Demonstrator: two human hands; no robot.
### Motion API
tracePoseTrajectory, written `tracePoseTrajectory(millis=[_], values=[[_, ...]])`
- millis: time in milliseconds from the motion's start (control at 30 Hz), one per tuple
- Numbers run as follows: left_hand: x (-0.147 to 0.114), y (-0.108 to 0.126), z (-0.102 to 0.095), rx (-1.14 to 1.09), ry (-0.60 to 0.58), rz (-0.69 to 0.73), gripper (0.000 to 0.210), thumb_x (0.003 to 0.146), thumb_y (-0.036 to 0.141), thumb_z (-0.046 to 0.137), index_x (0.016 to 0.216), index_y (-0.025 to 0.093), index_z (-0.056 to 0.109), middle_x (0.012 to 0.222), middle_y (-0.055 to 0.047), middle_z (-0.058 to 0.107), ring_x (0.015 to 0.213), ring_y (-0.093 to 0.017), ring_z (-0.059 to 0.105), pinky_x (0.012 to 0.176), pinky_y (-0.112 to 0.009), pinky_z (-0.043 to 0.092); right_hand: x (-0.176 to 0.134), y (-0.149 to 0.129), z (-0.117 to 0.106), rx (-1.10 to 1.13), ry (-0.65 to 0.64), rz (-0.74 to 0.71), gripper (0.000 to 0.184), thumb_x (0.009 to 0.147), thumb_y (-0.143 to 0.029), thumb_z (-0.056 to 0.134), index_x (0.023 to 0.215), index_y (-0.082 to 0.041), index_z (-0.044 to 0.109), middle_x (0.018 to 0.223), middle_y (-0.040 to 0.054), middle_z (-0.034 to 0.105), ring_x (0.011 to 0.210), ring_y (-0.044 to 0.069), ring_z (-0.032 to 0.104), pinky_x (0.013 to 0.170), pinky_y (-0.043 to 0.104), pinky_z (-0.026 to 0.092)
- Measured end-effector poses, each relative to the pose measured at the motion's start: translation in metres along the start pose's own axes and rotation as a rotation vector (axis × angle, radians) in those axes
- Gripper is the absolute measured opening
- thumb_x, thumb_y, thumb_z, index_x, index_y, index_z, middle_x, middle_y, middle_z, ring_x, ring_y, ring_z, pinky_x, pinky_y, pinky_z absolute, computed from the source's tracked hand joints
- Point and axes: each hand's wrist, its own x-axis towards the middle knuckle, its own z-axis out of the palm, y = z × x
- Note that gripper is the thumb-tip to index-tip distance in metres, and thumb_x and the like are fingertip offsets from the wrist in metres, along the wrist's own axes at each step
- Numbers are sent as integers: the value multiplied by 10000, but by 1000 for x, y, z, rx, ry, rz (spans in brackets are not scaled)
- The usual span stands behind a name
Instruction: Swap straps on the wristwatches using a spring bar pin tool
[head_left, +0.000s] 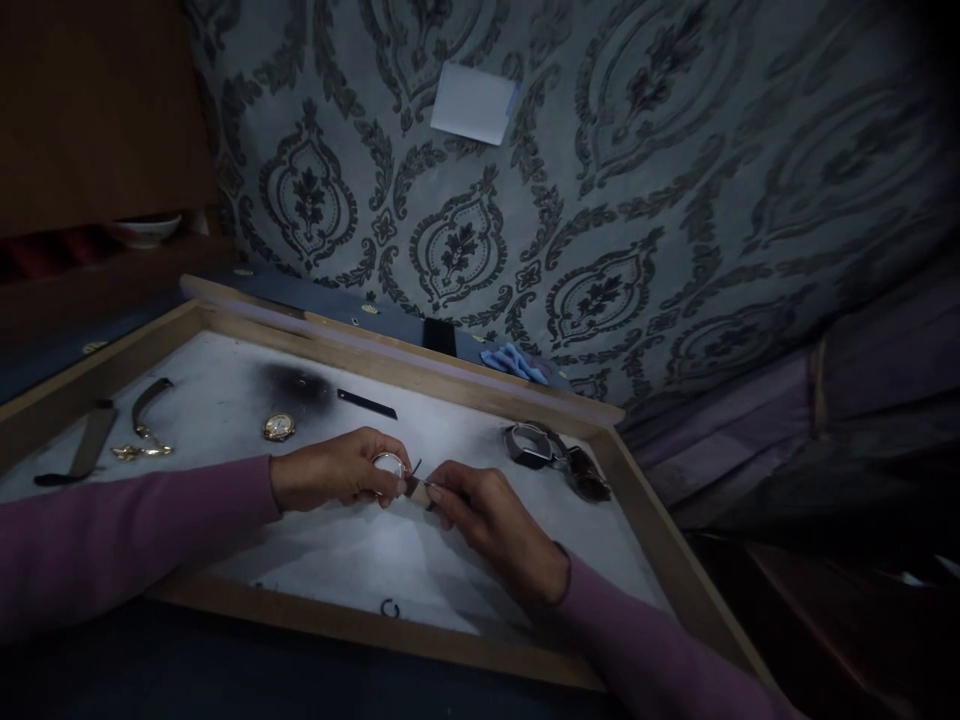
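Observation:
My left hand [341, 468] is closed around a round watch [388, 462] with a pale face and a bright rim, held just above the white tray floor. Beside it, my right hand [491, 515] pinches a short brownish watch strap [421, 493] that meets the watch's edge. A thin dark sliver [417, 467] sticks up between the two hands; what it belongs to is unclear. My fingertips hide the joint between strap and watch. Left of my left hand lies a small gold watch [278, 427], and behind the hands is a flat dark strip [366, 404].
A wooden rim [420, 370] surrounds the tray. At the left lie loose straps [91, 442] and a gold bracelet piece [142, 452]. Two watches, one square-cased [529, 445], sit at the right. A small dark ring [389, 607] lies in front. Behind the rim is a blue cloth [514, 362].

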Motion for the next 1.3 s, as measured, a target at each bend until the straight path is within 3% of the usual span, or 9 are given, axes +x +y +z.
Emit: tracePoseTrajectory(millis=[267,533,1000,1167,1300], values=[[-4,1,2,57,0,52,218,648,340,609,751,170,521,555,53,503,463,-74,338,406,-198,201,4,-21,-7,61,-109,202,215,879,-119,487,683,-162,564,518,-40,550,392,68,429,425,181,315],[-5,-7,0,146,-98,18,288,678,309,588,921,165,530,689,22,570,556,-103,450,479,-212,306,-2,-18,-1,170,-125,381,203,841,-95,504,657,-165,557,482,-54,546,357,67,421,391,184,324],[-5,-5,-3,131,-99,20,294,701,323,626,909,178,477,761,10,601,571,-99,487,529,-231,354,-10,-9,5,40,-53,316,231,820,-58,512,620,-172,531,487,-34,565,434,87,475,482,202,335],[-5,-3,-5,202,-97,46,279,724,344,633,893,180,485,626,54,508,542,-109,468,516,-238,344,-12,-1,8,-53,-15,231,130,826,-58,517,825,-164,592,541,-29,607,483,104,520,514,208,347],[-5,-1,-6,224,-101,56,261,740,349,618,888,173,494,598,56,505,533,-106,451,510,-230,338,-16,3,8,25,35,196,137,865,-103,491,959,-158,575,540,-43,586,479,105,498,508,207,353]])
